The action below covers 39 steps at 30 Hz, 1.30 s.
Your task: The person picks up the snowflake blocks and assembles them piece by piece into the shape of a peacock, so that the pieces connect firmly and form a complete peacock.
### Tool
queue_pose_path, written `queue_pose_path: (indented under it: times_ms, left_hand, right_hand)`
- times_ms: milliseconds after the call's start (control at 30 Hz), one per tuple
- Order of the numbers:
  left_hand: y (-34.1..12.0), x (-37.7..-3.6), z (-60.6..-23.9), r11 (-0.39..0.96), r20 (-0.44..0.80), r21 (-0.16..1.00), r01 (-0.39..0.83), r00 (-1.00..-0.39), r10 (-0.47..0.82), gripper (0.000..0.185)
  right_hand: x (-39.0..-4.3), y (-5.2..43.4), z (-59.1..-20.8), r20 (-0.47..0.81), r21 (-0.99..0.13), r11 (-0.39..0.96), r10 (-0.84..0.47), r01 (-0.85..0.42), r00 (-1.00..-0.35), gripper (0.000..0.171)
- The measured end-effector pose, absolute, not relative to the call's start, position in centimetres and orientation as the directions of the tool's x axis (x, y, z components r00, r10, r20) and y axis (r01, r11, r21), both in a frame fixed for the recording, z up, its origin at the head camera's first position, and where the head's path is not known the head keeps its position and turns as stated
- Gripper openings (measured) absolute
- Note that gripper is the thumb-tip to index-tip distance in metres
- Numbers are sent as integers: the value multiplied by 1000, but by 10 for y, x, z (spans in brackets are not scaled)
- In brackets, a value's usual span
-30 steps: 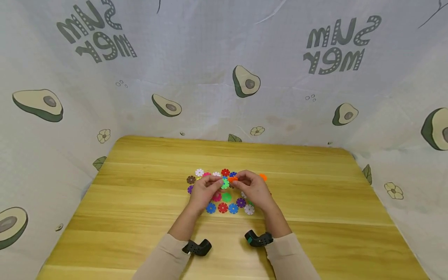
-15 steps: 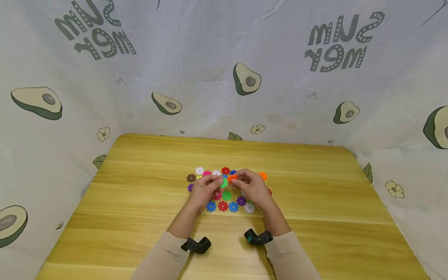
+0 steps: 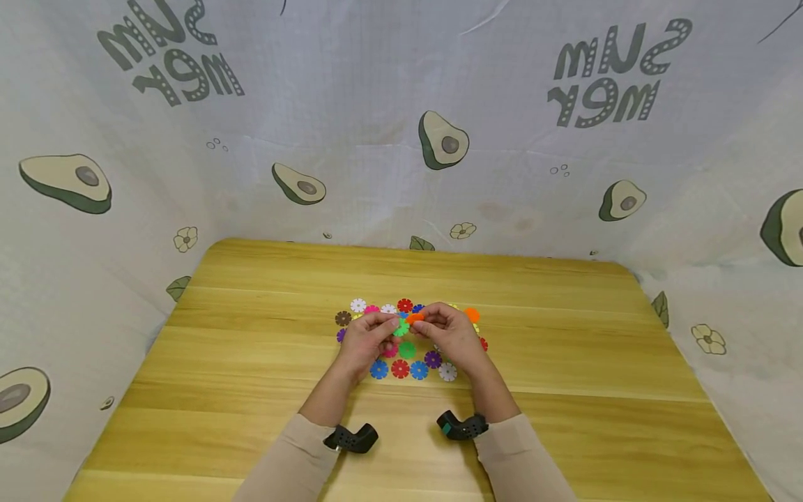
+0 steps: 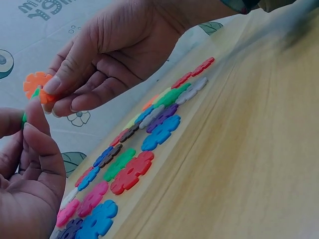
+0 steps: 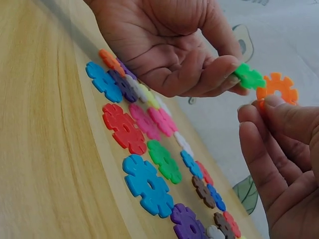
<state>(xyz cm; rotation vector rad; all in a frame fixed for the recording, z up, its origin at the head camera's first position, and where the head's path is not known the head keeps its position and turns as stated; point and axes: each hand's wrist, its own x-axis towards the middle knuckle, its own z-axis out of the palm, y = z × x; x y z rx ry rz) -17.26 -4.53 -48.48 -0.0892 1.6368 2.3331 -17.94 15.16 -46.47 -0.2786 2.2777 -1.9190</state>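
Between thumb and fingers my left hand (image 3: pixel 369 343) pinches a green notched plastic disc (image 5: pixel 249 76), held up above the table. My right hand (image 3: pixel 454 340) pinches an orange notched disc (image 5: pixel 278 89) in the same way. The two discs meet edge to edge at an angle, the orange one turned across the green one, as both wrist views show. How deep their notches sit in each other cannot be told. Under the hands lie several loose flower-shaped discs, among them a red disc (image 5: pixel 123 128), a blue disc (image 5: pixel 148 185) and a green disc (image 4: pixel 119 164).
The wooden table (image 3: pixel 251 390) carries the loose discs in a cluster near its middle, partly hidden by the hands. An orange disc (image 3: pixel 472 316) lies right of the right hand. A printed curtain (image 3: pixel 364 125) hangs behind the table. Each wrist wears a black camera band (image 3: pixel 353 439).
Both hands stay in place and keep their pinch. The orange disc has shifted slightly left and tilted against the green one. The whole head view has moved up a little.
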Motion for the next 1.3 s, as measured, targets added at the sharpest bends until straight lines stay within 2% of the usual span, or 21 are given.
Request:
queue_pose_path:
  times_ms: [400, 633, 767, 900, 1100, 1300]
  left_hand:
    - [-47, -172, -485, -285, -213, 920, -271, -952, 218, 22]
    - [-46, -171, -486, -263, -217, 928, -263, -957, 194, 23]
    - [-43, -172, -485, -272, -212, 928, -254, -962, 174, 26]
    - [-41, -171, -484, -294, -201, 926, -238, -968, 152, 24]
    - [-42, -171, -485, -359, -166, 911, -202, -978, 129, 15]
    - [-42, -170, -485, -368, -143, 911, -184, -980, 137, 29]
  right_hand:
    - [-179, 149, -468, -27, -969, 246, -219, -28, -975, 12]
    - [-179, 147, -469, -20, -974, 222, -260, -40, -965, 10]
    - [-179, 146, -470, -4, -972, 228, -243, -53, -970, 13]
    - [-181, 149, -471, 4, -938, 341, -156, -57, -988, 22]
    - [-186, 160, -473, 11, -821, 571, 26, 6, -1000, 25]
    - [-189, 168, -479, 15, -628, 778, 20, 6, -1000, 30]
